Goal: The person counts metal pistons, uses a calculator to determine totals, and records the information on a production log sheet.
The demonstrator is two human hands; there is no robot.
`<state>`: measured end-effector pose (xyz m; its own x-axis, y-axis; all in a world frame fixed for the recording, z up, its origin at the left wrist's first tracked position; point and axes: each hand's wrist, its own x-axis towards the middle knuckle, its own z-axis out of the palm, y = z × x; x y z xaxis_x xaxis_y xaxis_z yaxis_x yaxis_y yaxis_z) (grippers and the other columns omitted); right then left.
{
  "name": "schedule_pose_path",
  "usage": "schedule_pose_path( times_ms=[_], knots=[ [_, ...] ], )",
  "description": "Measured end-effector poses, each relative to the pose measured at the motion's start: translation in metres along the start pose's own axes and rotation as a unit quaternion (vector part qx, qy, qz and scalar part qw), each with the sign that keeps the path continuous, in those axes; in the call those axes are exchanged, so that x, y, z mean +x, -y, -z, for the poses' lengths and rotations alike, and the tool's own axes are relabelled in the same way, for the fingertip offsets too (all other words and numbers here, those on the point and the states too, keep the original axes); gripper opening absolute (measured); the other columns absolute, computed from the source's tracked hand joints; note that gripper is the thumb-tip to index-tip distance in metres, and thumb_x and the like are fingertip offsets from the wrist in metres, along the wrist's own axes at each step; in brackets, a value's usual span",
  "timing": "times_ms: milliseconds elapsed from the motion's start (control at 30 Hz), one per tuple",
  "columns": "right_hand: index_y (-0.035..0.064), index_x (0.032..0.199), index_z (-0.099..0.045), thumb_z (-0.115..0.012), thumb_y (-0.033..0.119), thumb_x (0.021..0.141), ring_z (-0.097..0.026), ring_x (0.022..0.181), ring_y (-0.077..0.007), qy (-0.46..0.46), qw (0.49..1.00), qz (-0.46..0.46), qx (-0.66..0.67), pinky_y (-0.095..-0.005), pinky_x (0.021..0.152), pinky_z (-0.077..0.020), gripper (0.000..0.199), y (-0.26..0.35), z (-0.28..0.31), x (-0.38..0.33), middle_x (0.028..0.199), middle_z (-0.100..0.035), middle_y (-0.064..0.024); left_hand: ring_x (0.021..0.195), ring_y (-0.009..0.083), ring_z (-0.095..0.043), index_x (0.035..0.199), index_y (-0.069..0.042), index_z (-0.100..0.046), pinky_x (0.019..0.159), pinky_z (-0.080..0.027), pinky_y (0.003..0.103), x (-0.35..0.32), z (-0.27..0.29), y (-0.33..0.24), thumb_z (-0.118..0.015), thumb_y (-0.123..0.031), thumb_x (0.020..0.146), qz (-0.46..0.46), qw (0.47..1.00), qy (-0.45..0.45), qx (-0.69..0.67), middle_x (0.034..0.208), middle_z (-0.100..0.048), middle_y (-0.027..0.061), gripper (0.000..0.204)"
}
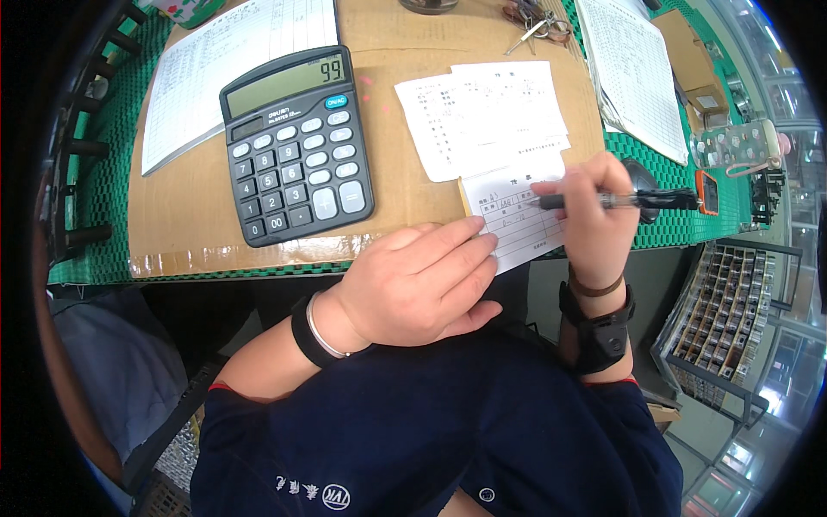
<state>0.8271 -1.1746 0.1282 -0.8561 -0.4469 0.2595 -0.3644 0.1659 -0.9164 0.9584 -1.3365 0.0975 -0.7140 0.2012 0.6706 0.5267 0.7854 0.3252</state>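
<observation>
A small white form pad [522, 243] with a printed grid and some handwriting lies at the front edge of the table. My left hand [418, 284] rests on its left side, palm down with the fingers stretched out. Gripped in my right hand [596, 215] is a black pen [613, 200], its tip pointing left over the grid; whether it touches the paper I cannot tell. Just beyond the pad are overlapping filled-in slips [491, 116]. A black desk calculator [299, 164] with a lit-grey display sits to the left of them.
Cardboard [392, 207] covers the green mesh tabletop [103, 215]. Written sheets [224, 73] lie far left, a paper stack [633, 82] far right. Keys [536, 28] are at the back. An orange-edged device [708, 191] and a clear case [732, 148] sit right, above a parts rack [728, 302].
</observation>
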Motion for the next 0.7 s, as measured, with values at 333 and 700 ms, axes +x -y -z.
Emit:
schedule_pose_path(
  times_ms=[333,700],
  knots=[
    [0.0003,0.095,-0.063,-0.06,0.017,0.102,-0.051,0.067,-0.0048,-0.022,0.998,0.037,0.04,-0.0203,0.06,-0.0408,0.018,-0.009,0.027,0.014,0.077,-0.064,-0.0016,0.1,0.0257,-0.071,0.093,-0.004,-0.071,0.074,-0.056,0.031,0.001,0.001,-0.001,-0.078,-0.028,0.076,0.004,1.0,0.0,-0.001,0.103,-0.072,0.0089,0.03],
    [0.0031,0.076,-0.057,-0.069,0.008,0.094,-0.044,0.06,-0.0014,-0.039,0.999,-0.003,0.003,-0.0202,0.054,-0.0347,0.022,-0.023,0.022,0.012,0.066,-0.057,0.0038,0.1,0.0258,-0.07,0.093,-0.004,-0.072,0.075,-0.056,0.031,0.001,0.003,0.0,-0.078,-0.028,0.076,0.008,1.0,0.013,-0.006,0.104,-0.072,0.0086,0.03]
  ],
)
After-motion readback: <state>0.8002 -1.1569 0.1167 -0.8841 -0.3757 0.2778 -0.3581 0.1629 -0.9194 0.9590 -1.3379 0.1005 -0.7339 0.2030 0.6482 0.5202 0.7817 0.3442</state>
